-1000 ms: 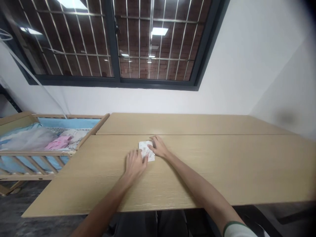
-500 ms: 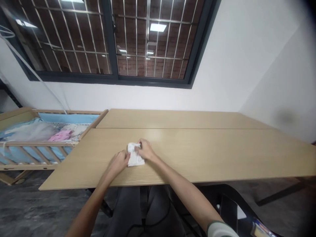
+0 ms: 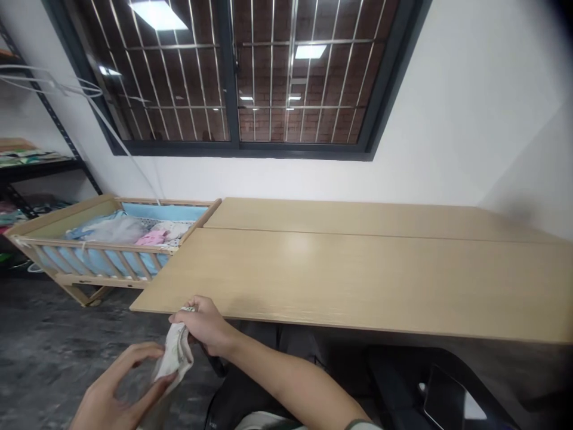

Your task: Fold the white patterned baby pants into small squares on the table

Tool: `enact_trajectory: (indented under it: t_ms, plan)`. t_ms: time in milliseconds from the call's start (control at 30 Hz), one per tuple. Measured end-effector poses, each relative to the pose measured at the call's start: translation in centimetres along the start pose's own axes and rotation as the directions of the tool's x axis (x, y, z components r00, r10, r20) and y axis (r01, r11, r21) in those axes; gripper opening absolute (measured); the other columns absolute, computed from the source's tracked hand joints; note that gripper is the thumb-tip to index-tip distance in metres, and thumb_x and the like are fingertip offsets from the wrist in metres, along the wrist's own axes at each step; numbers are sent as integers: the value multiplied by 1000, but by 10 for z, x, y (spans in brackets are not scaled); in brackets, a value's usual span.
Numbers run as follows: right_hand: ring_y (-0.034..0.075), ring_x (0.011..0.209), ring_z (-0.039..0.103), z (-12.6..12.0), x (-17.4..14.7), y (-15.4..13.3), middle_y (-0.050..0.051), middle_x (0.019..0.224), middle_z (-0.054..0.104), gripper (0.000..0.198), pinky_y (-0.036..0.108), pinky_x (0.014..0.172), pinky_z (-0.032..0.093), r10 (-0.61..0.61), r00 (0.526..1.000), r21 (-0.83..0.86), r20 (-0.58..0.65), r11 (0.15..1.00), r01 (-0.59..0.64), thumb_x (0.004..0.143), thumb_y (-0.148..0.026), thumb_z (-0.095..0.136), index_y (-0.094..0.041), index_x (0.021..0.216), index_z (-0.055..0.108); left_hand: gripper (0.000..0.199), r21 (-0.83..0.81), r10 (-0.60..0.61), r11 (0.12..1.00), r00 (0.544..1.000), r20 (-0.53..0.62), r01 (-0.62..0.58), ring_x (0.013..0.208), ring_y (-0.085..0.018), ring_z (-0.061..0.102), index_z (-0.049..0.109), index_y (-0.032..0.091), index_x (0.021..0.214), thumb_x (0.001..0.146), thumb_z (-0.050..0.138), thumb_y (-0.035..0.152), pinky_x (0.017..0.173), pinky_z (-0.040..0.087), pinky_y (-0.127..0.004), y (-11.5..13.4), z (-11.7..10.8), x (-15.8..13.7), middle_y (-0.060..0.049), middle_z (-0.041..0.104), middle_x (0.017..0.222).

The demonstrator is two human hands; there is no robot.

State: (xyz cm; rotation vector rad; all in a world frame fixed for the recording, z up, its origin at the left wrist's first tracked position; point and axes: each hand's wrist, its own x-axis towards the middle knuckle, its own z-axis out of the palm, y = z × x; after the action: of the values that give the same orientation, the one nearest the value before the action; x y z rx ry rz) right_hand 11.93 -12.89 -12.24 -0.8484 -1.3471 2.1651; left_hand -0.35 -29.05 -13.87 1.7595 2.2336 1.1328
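A small folded white cloth (image 3: 173, 352) is held in the air just off the near left edge of the table (image 3: 358, 275), tilted, with its layered folds showing. My right hand (image 3: 203, 325) pinches its upper end between thumb and fingers. Lower down, the thumb and forefinger of my left hand (image 3: 119, 385) close on the cloth's lower part from the left. What kind of cloth it is I cannot make out.
At the left stands a wooden crib (image 3: 111, 251) with blue lining and pink and white fabrics inside. Behind it is a black metal shelf (image 3: 40, 170). A black chair (image 3: 403, 364) with a phone (image 3: 445, 394) on it sits at lower right. A barred window (image 3: 295, 83) is above the table.
Both hands have lifted the cloth off the tabletop and brought it left and toward me, past the table's near edge. The view has turned left, showing more of the crib and shelf.
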Motion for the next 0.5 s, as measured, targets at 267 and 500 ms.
enact_trajectory:
  t_ms: [267,500]
  plan:
    - [11,48,47,-5,3,6,-9,60,48,27,22,47,34,-1,987,123,-159,992,21,67,-22,70,-23,86,51,44,-81,-50,996,997,-52,45,92,-24,74,73,26,100,82,65,65,61,58,-20,-16,26,20,-3,77,103]
    - [14,75,58,-21,-8,1,-3,79,57,29,24,62,43,-61,980,-4,-191,998,62,75,-35,74,-19,91,56,35,3,-94,995,992,-83,95,81,-21,75,72,28,97,88,57,58,58,55,-18,2,49,21,0,77,89]
